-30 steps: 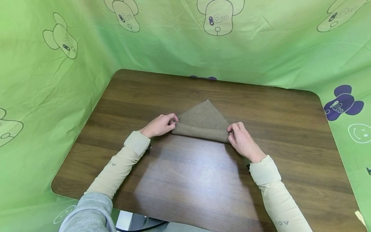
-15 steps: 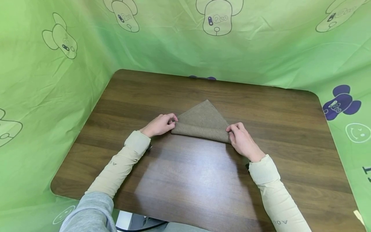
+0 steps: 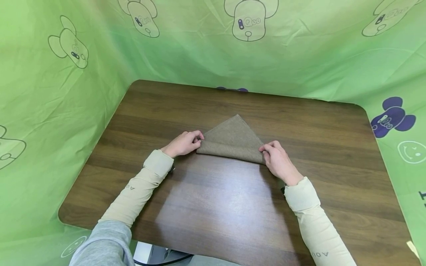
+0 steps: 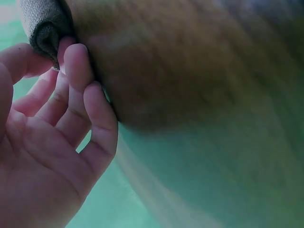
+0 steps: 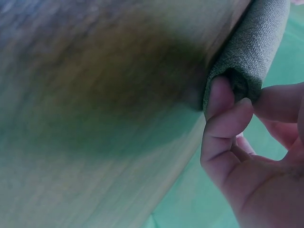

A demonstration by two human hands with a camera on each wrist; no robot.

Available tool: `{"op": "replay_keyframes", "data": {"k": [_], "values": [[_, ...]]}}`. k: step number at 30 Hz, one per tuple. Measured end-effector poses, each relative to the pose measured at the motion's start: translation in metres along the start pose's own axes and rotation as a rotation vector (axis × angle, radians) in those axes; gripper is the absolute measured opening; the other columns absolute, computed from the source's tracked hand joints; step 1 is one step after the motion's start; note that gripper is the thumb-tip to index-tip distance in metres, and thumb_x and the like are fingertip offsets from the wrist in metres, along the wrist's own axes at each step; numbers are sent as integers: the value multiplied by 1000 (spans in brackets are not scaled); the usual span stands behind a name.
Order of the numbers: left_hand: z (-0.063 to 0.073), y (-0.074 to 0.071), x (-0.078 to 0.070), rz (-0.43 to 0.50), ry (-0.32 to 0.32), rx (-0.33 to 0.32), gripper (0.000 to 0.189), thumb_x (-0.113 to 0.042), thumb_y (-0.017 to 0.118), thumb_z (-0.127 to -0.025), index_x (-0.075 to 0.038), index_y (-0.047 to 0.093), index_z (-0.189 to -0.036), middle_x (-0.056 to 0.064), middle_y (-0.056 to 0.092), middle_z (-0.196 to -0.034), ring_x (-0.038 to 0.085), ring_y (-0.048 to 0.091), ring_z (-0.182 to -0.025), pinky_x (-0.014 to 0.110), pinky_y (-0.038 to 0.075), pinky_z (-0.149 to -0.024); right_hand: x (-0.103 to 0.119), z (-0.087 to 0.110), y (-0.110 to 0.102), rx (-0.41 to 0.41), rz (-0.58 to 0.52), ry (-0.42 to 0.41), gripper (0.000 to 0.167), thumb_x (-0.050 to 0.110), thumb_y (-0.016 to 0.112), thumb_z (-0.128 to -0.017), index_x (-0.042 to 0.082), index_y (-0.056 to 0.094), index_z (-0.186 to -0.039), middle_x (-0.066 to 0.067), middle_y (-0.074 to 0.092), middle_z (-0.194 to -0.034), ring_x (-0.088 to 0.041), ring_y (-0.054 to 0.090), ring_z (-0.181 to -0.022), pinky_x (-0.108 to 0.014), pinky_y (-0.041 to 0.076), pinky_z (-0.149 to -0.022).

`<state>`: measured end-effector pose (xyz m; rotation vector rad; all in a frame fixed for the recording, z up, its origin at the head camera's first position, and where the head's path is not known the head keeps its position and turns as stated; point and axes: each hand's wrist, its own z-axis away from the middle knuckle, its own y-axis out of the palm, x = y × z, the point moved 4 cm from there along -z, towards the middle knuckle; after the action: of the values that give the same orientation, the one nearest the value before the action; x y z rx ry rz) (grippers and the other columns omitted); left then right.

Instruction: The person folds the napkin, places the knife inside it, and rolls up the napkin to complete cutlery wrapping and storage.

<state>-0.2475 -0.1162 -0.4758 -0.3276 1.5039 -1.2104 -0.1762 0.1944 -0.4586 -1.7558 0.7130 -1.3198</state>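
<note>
A brown-grey cloth (image 3: pixel 233 131) lies on the table, a triangle with its point away from me and its near side rolled into a flat tube. At the tube's left end, my left hand (image 3: pixel 184 143) pinches the cloth between thumb and fingers. The left wrist view shows the rolled end (image 4: pixel 46 35) with fingertips tucked against its layers. My right hand (image 3: pixel 279 160) pinches the opposite end. In the right wrist view a finger reaches into the hollow of the roll (image 5: pixel 251 45), with other fingertips at its edge.
The dark wood-grain table (image 3: pixel 213 207) has rounded corners. Green printed curtains (image 3: pixel 186 55) hang along its back and sides. A small pale strip (image 3: pixel 412 248) is at the table's right edge, and a black cable (image 3: pixel 163 263) runs below the front edge.
My right fingertips have shifted slightly left along the roll, and a bit more of its right end shows beneath them. The left hand and the cloth stay in nearly the same place.
</note>
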Motion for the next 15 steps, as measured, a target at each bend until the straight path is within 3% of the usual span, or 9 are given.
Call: {"op": "replay_keyframes", "data": {"k": [15], "values": [[-1,2,0,13,-5,-13,24,-11,53,-89,-8,63,-111,4,63,-81,15,55,-70,31,45,-72,0,-1,-3,84,7,47,27,-2,46,-90,-5,69,-102,-23,57,-103,-37,57,-96,-50,47,-84]]}}
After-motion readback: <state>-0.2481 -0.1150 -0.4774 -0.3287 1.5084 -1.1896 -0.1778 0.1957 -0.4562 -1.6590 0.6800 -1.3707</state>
